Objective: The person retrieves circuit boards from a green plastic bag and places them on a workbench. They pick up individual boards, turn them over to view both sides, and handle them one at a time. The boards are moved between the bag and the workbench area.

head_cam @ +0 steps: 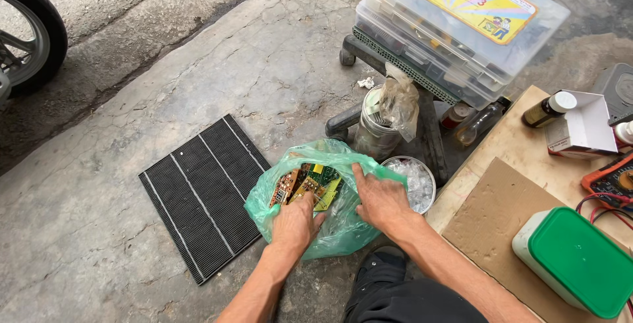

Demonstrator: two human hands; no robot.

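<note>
Head view, read left to right, with places given relative to the green plastic bag (330,230) on the concrete ground (99,217). Far to the upper left of the bag, a wheel (30,29) enters at the frame edge. Just left of the bag lies a black ribbed panel (201,194). The left hand (295,224) reaches into the bag's open mouth, fingers curled among the circuit boards (310,184) inside; whether it grips one cannot be told. The right hand (381,199) rests on the bag's right rim, fingers narrow, pinching the film to hold the mouth open. Just right of the bag stands a round tub of clear pieces (415,181); above it, a glass jar (374,128). Well right, a green-lidded box (573,260) sits on a wooden board (521,145).
</note>
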